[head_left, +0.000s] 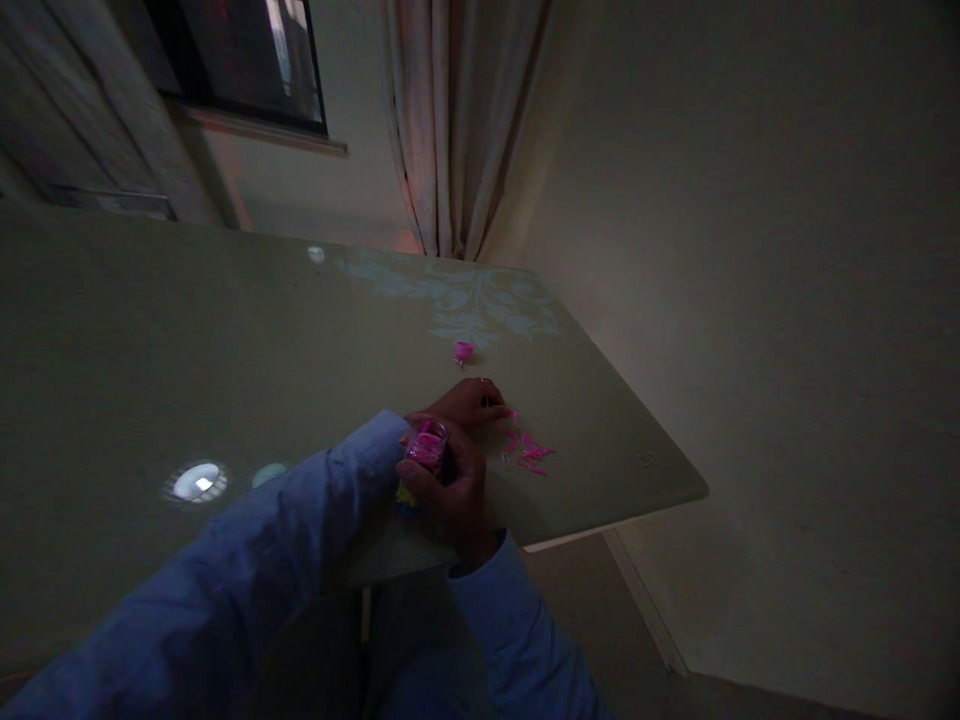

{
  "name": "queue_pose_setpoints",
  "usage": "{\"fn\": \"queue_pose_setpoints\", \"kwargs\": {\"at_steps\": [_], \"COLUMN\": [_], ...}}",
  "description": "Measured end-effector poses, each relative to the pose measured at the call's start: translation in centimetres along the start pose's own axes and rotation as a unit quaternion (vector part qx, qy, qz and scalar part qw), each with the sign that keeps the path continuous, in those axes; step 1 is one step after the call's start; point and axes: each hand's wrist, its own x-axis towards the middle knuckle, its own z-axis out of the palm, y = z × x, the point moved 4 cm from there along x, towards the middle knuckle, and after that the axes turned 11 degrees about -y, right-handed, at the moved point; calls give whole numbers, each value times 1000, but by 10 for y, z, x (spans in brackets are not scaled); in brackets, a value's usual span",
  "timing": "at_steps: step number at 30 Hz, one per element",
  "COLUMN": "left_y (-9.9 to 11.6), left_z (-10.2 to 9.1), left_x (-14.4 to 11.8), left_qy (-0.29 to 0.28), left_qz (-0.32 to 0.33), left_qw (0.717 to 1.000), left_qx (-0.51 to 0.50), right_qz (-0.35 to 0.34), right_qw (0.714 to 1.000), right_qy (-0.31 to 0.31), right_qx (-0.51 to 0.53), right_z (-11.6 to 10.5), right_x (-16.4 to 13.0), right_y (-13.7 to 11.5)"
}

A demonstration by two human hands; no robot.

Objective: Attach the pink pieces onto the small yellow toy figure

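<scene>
My right hand [459, 490] is wrapped round a small clear jar [429, 443] with pink pieces inside. Something yellow and blue shows just below the jar, partly hidden by the hand. Across the table, my left hand [471, 402] rests beyond the jar with its fingers curled together. A small pink piece [513, 413] shows at its fingertips. Beside it lie several thin pink pieces [531, 452], scattered on the table; they are too small to name more exactly. Farther back sits a pink cup-shaped thing [464, 351], perhaps a lid.
The pale glossy table [600, 440] carries a leaf pattern near its far corner and reflects round lights. Its right edge runs close to a bare wall [787, 300]. Behind stand a curtain [450, 120] and a window [251, 60]. The room is dim.
</scene>
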Motion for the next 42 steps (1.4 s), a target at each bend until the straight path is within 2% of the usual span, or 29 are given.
{"fn": "queue_pose_setpoints", "kwargs": {"at_steps": [5,12,24,30,36,39,42], "left_y": [-3,-3,-5,-6,-12,-13,-9], "left_z": [-2,-1,1,-2,-24,-43,-63], "left_x": [-1,0,0,0,-14,-34,-60], "left_qy": [14,18,38,49,112,157,196], "left_qz": [-4,-8,-17,-14,-51,-78,-72], "left_qw": [996,991,991,982,953,934,926], "left_qx": [-87,-132,-130,-180,-278,-310,-314], "right_qz": [-4,0,1,-10,-20,-33,-31], "right_qw": [1000,1000,1000,1000,999,996,993], "right_qy": [0,1,5,4,25,56,83], "right_qx": [2,-4,-6,-7,-32,-54,-76], "right_z": [-1,-1,1,0,-5,-9,-12], "right_x": [0,0,0,-1,0,-1,-1], "right_y": [0,3,1,2,2,7,13]}}
